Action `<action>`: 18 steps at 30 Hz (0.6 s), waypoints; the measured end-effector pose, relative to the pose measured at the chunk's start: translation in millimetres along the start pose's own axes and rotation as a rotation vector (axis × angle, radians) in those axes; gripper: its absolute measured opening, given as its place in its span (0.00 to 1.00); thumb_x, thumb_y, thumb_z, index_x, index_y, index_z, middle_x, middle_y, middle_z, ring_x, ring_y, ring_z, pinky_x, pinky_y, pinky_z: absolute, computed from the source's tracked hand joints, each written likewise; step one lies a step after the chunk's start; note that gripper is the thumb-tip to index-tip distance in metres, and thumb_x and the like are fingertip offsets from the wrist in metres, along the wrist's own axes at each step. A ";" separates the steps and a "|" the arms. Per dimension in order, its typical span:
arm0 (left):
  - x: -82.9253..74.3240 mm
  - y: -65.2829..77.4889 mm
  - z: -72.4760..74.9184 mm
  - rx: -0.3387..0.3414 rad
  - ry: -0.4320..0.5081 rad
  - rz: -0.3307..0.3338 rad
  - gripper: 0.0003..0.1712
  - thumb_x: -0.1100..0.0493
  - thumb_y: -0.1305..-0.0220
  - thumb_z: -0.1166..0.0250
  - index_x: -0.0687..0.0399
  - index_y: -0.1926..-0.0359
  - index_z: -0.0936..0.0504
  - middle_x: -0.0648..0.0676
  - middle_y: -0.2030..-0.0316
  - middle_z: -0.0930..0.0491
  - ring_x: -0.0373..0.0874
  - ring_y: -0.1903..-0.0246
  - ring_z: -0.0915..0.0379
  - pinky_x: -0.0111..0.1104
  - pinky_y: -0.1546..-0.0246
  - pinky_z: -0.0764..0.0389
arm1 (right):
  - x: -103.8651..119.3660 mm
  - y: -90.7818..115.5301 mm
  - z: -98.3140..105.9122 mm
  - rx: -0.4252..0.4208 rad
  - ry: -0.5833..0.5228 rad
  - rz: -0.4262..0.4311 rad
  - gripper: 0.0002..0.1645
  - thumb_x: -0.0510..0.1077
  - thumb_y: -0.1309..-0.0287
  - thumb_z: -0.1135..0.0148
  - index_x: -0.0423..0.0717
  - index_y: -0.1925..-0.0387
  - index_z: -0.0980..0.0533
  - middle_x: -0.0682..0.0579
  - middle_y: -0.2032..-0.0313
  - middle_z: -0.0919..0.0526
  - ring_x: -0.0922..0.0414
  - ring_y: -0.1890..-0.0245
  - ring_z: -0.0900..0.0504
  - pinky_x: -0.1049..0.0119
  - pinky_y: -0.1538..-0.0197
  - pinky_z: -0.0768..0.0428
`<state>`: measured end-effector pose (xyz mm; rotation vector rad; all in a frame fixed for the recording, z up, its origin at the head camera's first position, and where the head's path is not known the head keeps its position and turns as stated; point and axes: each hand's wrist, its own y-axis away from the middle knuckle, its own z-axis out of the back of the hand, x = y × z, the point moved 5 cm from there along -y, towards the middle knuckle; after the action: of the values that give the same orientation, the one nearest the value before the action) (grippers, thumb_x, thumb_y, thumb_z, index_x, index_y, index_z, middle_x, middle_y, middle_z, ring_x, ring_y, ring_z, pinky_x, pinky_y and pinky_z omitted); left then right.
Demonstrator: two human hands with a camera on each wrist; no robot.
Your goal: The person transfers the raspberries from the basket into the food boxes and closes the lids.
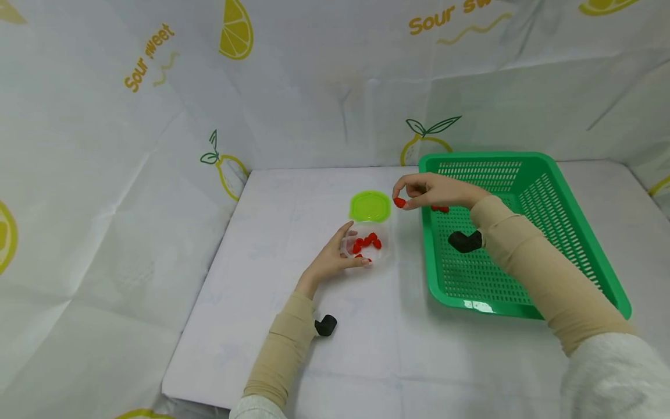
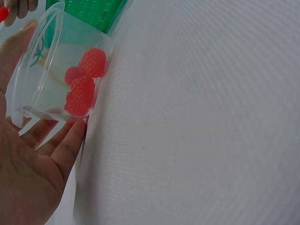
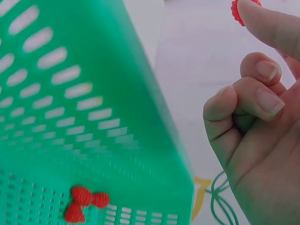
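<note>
Red bumpy raspberry [image 1: 400, 203], pinched | clear tub [image 2: 75, 35] | slotted green basket [image 1: 487, 156]

In the head view, the right hand [image 1: 431, 191] and forearm [image 1: 523, 256] hide part of the green basket [image 1: 430, 256], leaving its raspberries [image 1: 444, 209] partly covered. The left hand [image 1: 333, 256] obscures lower raspberries [image 1: 358, 248] in the clear plastic container [image 2: 79, 35]. In the right wrist view, the pinched raspberry [image 3: 236, 14] is partly behind the thumb and cropped at the top; the basket's wall is blurred.
</note>
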<state>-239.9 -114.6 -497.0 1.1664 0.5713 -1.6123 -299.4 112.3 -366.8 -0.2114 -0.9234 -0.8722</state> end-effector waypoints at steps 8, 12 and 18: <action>-0.3 -0.2 -0.2 0.000 0.004 -0.003 0.59 0.40 0.57 0.26 0.30 0.29 0.54 0.42 0.35 0.37 0.41 0.38 0.39 0.36 0.50 0.26 | 12.4 -21.9 -19.4 0.042 -0.013 0.063 0.13 0.43 0.41 0.40 0.50 0.54 0.26 0.51 0.77 0.39 0.57 0.77 0.39 0.66 0.71 0.35; 0.8 -0.1 0.2 -0.002 0.010 -0.012 0.60 0.40 0.57 0.26 0.32 0.29 0.54 0.42 0.35 0.37 0.41 0.38 0.39 0.36 0.51 0.26 | 17.7 -31.8 -30.2 0.060 -0.008 0.073 0.12 0.45 0.41 0.40 0.53 0.55 0.25 0.52 0.77 0.38 0.56 0.76 0.38 0.66 0.71 0.35; 1.8 -0.6 0.0 0.006 0.017 -0.022 0.60 0.39 0.57 0.27 0.35 0.28 0.55 0.42 0.35 0.37 0.40 0.39 0.38 0.36 0.52 0.26 | 21.2 -44.7 -41.0 0.088 0.010 0.074 0.13 0.44 0.42 0.40 0.52 0.54 0.25 0.52 0.77 0.37 0.56 0.74 0.36 0.66 0.68 0.34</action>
<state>-240.4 -115.3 -498.7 1.1835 0.5927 -1.6251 -300.9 50.4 -384.1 -0.1637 -0.9369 -0.7619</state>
